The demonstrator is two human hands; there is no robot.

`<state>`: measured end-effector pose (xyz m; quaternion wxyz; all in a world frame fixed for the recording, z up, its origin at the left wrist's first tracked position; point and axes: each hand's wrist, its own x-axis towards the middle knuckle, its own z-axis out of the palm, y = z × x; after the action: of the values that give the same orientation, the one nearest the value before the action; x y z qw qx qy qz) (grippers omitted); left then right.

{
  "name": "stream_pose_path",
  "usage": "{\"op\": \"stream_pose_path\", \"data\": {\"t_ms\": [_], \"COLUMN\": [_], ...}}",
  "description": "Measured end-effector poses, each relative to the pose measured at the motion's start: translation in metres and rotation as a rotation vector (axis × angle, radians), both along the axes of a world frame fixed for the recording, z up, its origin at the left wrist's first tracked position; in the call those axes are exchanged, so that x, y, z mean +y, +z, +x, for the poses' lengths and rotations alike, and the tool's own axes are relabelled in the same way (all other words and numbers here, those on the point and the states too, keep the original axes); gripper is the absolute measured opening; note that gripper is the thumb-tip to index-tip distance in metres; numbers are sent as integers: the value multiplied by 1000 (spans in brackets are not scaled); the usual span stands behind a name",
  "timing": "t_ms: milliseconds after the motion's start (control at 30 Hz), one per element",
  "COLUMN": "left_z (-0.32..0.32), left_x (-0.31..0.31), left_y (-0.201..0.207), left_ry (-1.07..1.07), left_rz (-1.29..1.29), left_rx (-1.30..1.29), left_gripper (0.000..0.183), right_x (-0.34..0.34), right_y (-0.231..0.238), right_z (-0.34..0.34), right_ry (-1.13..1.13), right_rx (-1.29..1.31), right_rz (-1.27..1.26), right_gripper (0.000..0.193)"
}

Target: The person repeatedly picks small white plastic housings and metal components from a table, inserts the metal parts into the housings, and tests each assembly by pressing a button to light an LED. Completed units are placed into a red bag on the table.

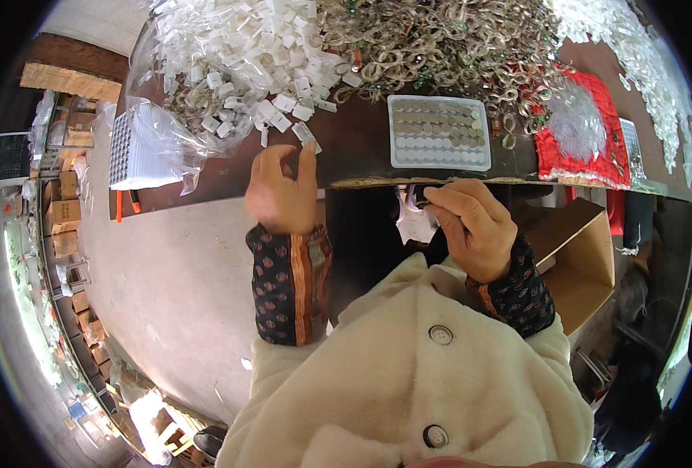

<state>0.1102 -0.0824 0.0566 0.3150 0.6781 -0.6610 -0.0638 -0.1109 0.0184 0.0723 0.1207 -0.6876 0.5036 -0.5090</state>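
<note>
My left hand (282, 189) is at the table's front edge, fingers apart. One fingertip touches or nearly touches a small whitish plastic piece (305, 134) at the near end of a heap of white plastic pieces (280, 58). My right hand (477, 226) is closed in a pinch just off the table edge, in front of a white tray. Between its fingertips is a small dark thing with a pale, shiny part beside it, too small to name. The white tray (398, 158) holds rows of round silvery discs (440, 121).
Behind the tray lies a big heap of coiled wire loops (440, 47). Red material (553, 156) with clear plastic on it is at the right. Stacked white trays (139, 152) and orange-handled tools (134, 200) lie left. An open cardboard box (588, 257) stands below the table.
</note>
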Motion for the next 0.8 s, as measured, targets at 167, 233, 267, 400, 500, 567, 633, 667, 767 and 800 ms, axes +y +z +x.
{"op": "stream_pose_path", "data": {"t_ms": [167, 233, 267, 400, 500, 567, 633, 667, 767, 800], "left_z": [3, 8, 12, 18, 10, 3, -9, -16, -30, -34], "left_x": [-21, -19, -16, 10, 31, 37, 41, 44, 57, 64], "left_y": [-13, -14, -12, 3, 20, 29, 30, 28, 21, 18], "left_ry": [16, -21, -60, -253, -520, -799, -899, -906, -864, -824], "left_rz": [100, 101, 43, 116, 450, 599, 592, 559, 576, 555], "left_rx": [-229, -204, -169, 233, 606, 868, 1038, 1089, 1359, 1443], "left_gripper": [37, 32, 28, 15, 9, 9, 12, 12, 16, 17], "right_x": [-6, -7, -8, -10, -12, -10, -8, -6, 3, 7], "right_y": [-5, -2, 1, 11, 14, 17, 18, 19, 20, 20], "right_z": [3, 3, 3, 4, 6, 7, 9, 9, 9, 10], "right_ry": [88, 83, 80, 133, 274, 311, 348, 322, 229, 188], "right_rx": [37, 32, 18, -95, -265, -189, -179, -167, -247, -351], "right_rz": [-49, -13, -9, 109, 123, 68, -2, -30, -10, 57], "right_gripper": [29, 28, 28, 25, 28, 31, 32, 30, 26, 24]}}
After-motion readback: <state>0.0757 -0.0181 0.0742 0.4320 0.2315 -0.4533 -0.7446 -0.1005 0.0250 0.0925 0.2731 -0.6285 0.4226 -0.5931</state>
